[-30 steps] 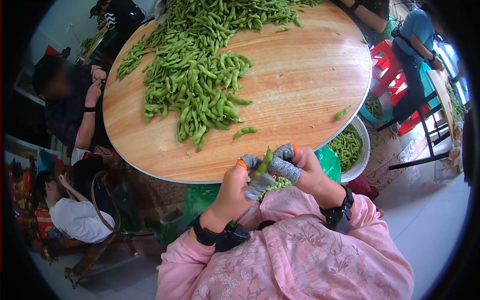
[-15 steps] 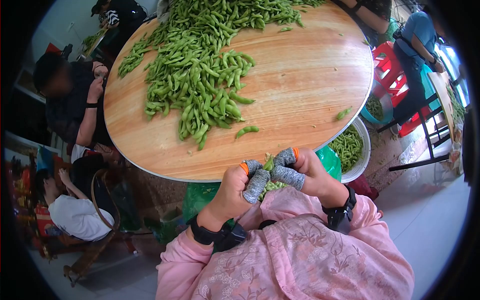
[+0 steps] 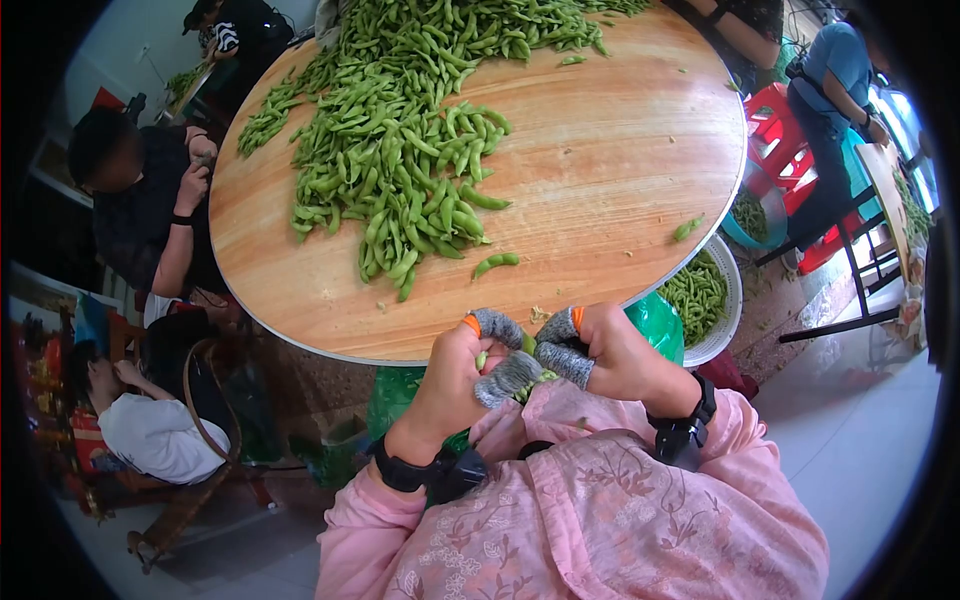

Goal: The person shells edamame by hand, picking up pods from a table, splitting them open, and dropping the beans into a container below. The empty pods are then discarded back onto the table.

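Note:
My left hand (image 3: 458, 378) and my right hand (image 3: 622, 358) meet just off the near table edge, both with grey knitted covers and orange bands on thumb and forefinger. A green soybean pod (image 3: 528, 343) is pinched between their fingertips, mostly covered by them. Inside the curl of my left hand a small green bean (image 3: 481, 360) shows. Below the fingers, more green pieces are partly visible above my lap. Ahead lies a large heap of pods (image 3: 400, 150) on the round wooden table (image 3: 600, 180), with a single pod (image 3: 495, 264) lying nearest my hands.
Right of the table stands a white basket (image 3: 735, 300) of green pods, beside a green plastic bag (image 3: 655, 322). Another pod (image 3: 688, 227) lies near the table's right edge. People sit at the left and right, with red stools (image 3: 775, 125) at right.
My fingers have shifted slightly and turned around the pod, which is now more hidden. A bean has come into view in my left hand. The heap has not moved.

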A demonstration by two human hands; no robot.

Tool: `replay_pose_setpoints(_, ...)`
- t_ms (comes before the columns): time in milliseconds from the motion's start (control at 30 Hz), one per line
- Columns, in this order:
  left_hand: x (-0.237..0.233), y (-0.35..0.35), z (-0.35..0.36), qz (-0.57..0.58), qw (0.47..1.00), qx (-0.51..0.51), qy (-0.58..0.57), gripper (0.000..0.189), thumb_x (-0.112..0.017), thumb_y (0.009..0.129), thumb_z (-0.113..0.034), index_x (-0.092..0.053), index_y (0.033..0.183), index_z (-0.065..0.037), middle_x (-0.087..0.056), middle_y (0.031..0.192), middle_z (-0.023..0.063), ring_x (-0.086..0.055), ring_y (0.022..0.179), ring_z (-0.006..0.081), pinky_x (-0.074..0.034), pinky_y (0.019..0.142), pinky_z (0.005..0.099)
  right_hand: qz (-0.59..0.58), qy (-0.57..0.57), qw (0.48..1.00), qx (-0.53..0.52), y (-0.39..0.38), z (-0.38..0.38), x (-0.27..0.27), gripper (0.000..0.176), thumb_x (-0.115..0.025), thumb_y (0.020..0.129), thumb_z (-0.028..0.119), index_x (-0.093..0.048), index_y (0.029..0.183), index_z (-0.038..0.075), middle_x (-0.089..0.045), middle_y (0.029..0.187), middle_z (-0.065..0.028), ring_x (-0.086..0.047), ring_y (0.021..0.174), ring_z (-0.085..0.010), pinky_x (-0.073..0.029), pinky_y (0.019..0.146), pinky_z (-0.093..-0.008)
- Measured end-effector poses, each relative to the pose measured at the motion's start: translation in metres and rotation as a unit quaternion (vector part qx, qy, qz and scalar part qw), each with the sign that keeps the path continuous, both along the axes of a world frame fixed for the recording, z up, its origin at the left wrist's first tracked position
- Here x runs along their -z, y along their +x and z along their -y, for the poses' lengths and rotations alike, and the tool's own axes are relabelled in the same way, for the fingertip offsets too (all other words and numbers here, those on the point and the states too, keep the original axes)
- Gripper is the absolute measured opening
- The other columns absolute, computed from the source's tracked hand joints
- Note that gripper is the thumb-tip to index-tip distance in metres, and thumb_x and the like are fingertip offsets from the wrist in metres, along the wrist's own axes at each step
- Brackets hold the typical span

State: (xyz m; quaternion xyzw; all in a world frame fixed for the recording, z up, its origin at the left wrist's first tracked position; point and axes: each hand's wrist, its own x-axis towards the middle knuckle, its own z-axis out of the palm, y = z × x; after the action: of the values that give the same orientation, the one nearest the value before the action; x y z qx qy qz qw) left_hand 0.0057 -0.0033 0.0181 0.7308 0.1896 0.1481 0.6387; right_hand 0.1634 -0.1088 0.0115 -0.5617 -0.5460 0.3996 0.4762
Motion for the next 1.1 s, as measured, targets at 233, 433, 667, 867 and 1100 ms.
replay_pose_setpoints(233,0.015,0.007,-0.007,0.014,0.986,0.056,-0.157,0.016,-0.061,0.078,-0.01,-0.053,0.089,-0.002,-0.057,0.078,0.0004,-0.052,0.068,0.0042,-0.04,0.057,0.0164,-0.101,0.001,0.992,-0.07,0.004,-0.001,0.008,0.009,-0.056,0.079,0.005,-0.056,0.077,-0.003,-0.049,0.059,-0.0057,-0.04,0.059,-0.0063,-0.037,0.052,-0.0249)
replay_pose_setpoints(433,0.004,0.001,-0.01,-0.036,0.982,0.061,-0.178,0.016,-0.054,0.078,0.002,-0.053,0.094,0.001,-0.057,0.081,0.0009,-0.053,0.071,0.0056,-0.043,0.061,0.0198,-0.129,-0.027,0.99,-0.059,0.002,-0.001,-0.003,0.005,-0.058,0.076,0.003,-0.057,0.074,-0.002,-0.05,0.058,-0.0057,-0.041,0.059,-0.0052,-0.037,0.05,-0.0245)
replay_pose_setpoints(667,-0.001,0.005,-0.002,0.004,0.985,0.064,0.162,0.021,-0.057,0.074,-0.001,-0.054,0.095,0.0,-0.056,0.072,0.0038,-0.052,0.061,0.0101,-0.042,0.056,0.023,0.15,-0.065,0.969,0.185,0.066,0.045,-0.03,0.006,-0.056,0.071,0.001,-0.058,0.076,-0.002,-0.058,0.064,-0.0128,-0.054,0.056,-0.0147,-0.043,0.053,-0.0282)
replay_pose_setpoints(867,-0.015,0.034,-0.028,-0.148,0.928,-0.081,0.333,0.027,-0.063,0.073,-0.014,-0.057,0.095,0.0,-0.058,0.07,0.0102,-0.058,0.061,0.0199,-0.044,0.056,0.0287,0.382,-0.117,0.807,0.436,0.137,0.102,-0.019,0.016,-0.058,0.075,0.002,-0.059,0.09,-0.002,-0.06,0.072,-0.0118,-0.054,0.063,-0.0119,-0.043,0.058,-0.026)
replay_pose_setpoints(1100,0.007,0.06,-0.039,-0.236,0.831,-0.008,0.504,0.027,-0.06,0.075,-0.024,-0.058,0.087,0.0,-0.058,0.068,0.0174,-0.057,0.068,0.0333,-0.044,0.056,0.0391,0.145,-0.002,0.93,0.338,0.083,0.068,-0.006,0.014,-0.058,0.078,0.003,-0.058,0.09,-0.005,-0.06,0.075,-0.0021,-0.052,0.067,-0.007,-0.043,0.06,-0.0212)
